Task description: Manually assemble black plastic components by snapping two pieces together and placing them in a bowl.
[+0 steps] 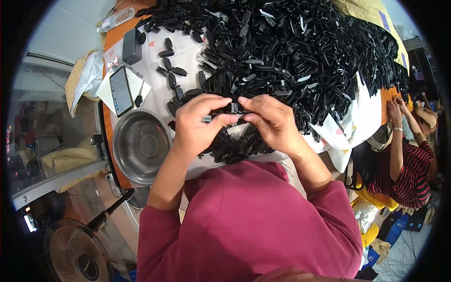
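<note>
Between my two hands, just in front of my chest, is a small black plastic clip-like part with a greyish face. My left hand pinches its left end between thumb and fingers. The thumb and fingers of my right hand are closed on its right end. Fingers cover much of the part, so its exact kind is unclear. A great heap of similar black plastic parts spreads beyond my hands. Several more black parts lie under and nearer than my hands, and some single ones lie apart at the left.
To my left stands a round metal bowl. Beyond it are a phone on white paper, a dark box and a plastic bottle. A fan stands lower left. Another person in a striped shirt sits at right.
</note>
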{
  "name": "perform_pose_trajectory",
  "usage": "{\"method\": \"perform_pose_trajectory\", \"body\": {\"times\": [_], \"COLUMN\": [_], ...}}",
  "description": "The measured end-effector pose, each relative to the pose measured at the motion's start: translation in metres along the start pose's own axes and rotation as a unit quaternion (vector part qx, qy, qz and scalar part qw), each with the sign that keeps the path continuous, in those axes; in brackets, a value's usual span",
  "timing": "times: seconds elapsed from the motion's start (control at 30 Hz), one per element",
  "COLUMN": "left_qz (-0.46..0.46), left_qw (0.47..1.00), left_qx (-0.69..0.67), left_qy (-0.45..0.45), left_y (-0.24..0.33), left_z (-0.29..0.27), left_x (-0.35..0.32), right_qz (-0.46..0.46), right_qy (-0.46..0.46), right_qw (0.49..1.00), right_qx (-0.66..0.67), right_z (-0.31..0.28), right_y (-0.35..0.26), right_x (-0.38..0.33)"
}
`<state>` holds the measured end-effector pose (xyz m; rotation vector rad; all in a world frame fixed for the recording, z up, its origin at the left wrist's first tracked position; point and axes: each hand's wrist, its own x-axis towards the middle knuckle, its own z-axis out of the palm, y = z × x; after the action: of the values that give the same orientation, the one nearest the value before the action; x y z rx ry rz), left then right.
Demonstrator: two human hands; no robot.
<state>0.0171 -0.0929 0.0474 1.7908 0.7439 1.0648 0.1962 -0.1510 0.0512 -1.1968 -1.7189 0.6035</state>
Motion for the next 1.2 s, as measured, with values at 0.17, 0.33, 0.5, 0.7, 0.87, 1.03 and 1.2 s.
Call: {"method": "perform_pose_trajectory", "body": {"times": [0.17, 0.33, 0.5, 0.7, 0.87, 1.03, 1.2], "left_qz": [-0.134, -0.037, -0.153, -0.223, -0.231, -0.229, -0.305], "left_qw": [0.955, 0.986, 0.949, 0.88, 0.892, 0.844, 0.822], "left_qx": [-0.26, -0.156, -0.275, -0.414, -0.387, -0.485, -0.45], "left_qy": [0.054, 0.052, 0.005, -0.065, -0.025, -0.025, 0.17], "left_y": [-0.001, 0.0, 0.0, -0.023, -0.025, -0.026, -0.035], "left_z": [0.019, 0.025, 0.025, 0.019, 0.019, 0.004, -0.016], "left_x": [-0.005, 0.002, -0.001, 0.012, 0.003, -0.004, 0.007], "right_qz": [-0.013, -0.052, 0.218, 0.293, 0.289, 0.22, 0.005], "right_qy": [0.106, 0.148, 0.073, 0.054, 0.032, -0.06, -0.173], "right_qw": [0.994, 0.98, 0.933, 0.893, 0.911, 0.944, 0.92], "right_qx": [0.036, -0.12, 0.277, 0.337, 0.294, 0.239, -0.351], "right_z": [0.017, 0.017, 0.012, 0.012, 0.017, 0.016, 0.047], "right_y": [-0.007, -0.007, -0.008, 0.005, 0.01, 0.012, 0.036], "right_x": [-0.003, -0.006, -0.008, 0.004, 0.001, 0.004, -0.024]}}
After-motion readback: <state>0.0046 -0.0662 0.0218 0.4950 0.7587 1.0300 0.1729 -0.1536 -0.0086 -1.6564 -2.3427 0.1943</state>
